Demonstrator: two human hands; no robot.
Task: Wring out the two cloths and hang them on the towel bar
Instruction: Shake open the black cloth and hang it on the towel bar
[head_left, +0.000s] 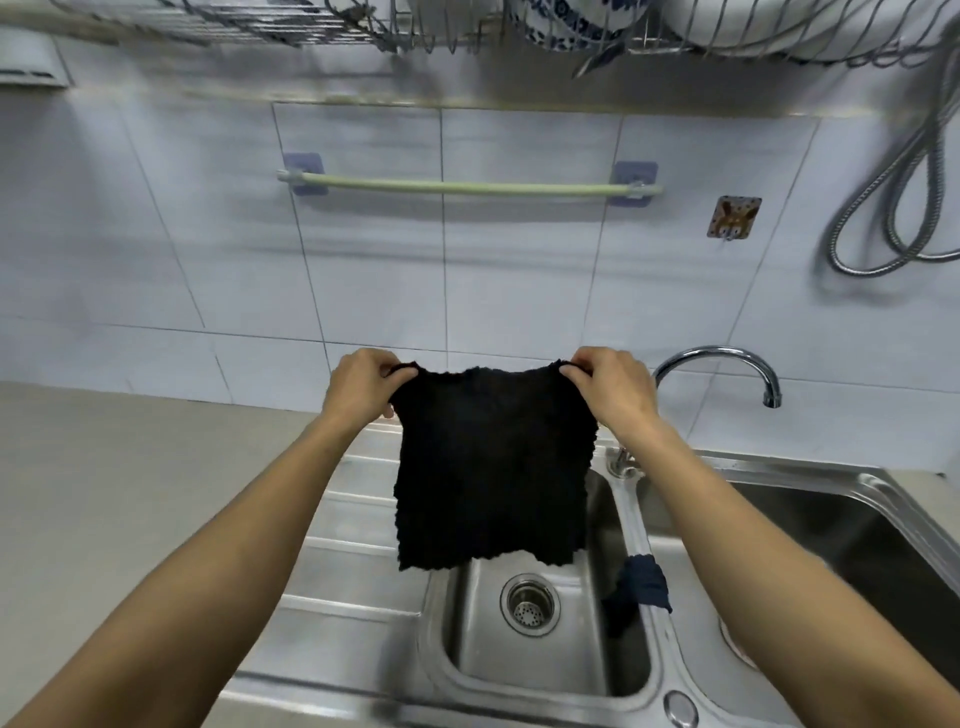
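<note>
Below the bare towel bar (470, 187), the left hand (358, 387) and right hand (613, 389) each pinch a top corner of the spread black cloth (493, 467), while the second cloth (641, 582) drapes the sink divider (631, 512).

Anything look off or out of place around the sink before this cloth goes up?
Nothing damaged or spilled. The second cloth lies bunched over the sink divider, not yet hung. The towel bar is bare and looks slightly bowed. Both hands hold the black cloth spread out.

A black cloth (491, 467) is held spread open by its top corners above the sink (550, 675). A second dark cloth (641, 584) is draped over the sink's divider. The pale green towel bar (467, 186) is bare.
</note>
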